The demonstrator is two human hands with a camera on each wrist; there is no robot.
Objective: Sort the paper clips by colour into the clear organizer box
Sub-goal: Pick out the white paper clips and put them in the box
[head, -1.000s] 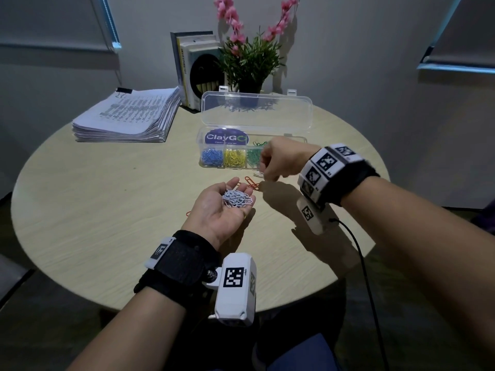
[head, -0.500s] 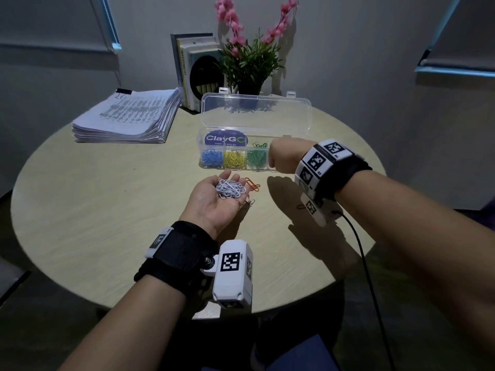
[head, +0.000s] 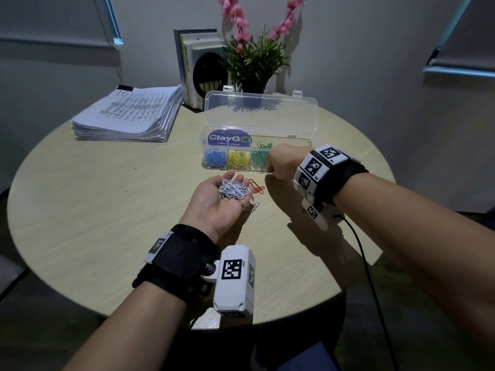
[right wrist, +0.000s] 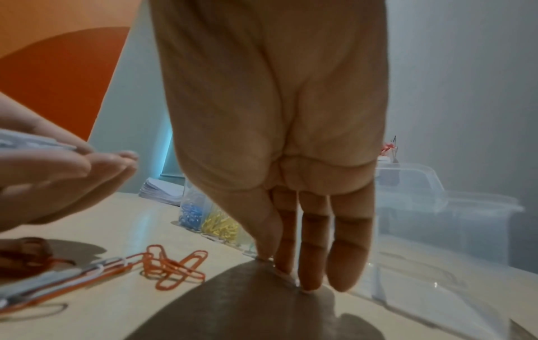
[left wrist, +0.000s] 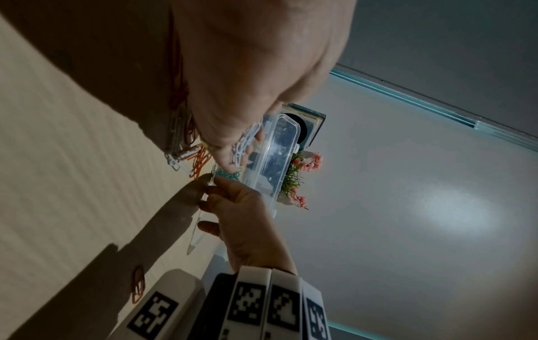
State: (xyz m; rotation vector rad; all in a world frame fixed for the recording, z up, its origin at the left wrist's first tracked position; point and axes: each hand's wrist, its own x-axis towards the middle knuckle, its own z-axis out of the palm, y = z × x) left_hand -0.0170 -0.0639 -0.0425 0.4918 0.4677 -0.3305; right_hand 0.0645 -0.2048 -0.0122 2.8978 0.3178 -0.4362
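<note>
My left hand (head: 211, 207) lies palm up over the table, and a pile of white paper clips (head: 233, 190) rests on its relaxed fingers. The clear organizer box (head: 308, 141) stands open behind it, with blue clips (head: 214, 158), yellow clips (head: 239, 159) and green clips (head: 258, 159) in separate front compartments. My right hand (head: 280, 163) points down at the table against the box's front wall. Its thumb and fingertips (right wrist: 279, 264) pinch a thin pale clip there. Orange clips (head: 257, 188) and a few white clips (head: 253, 206) lie loose beside my left hand.
A thick stack of printed papers (head: 126, 113) lies at the back left of the round table (head: 93, 210). Upright books (head: 198, 65) and a potted plant with pink flowers (head: 254, 57) stand behind the box. A black cable (head: 369, 263) hangs from my right wrist.
My right hand has left the loose orange clips and moved back and to the right, down against the box's front wall. My left hand still carries the white clips and has barely shifted.
</note>
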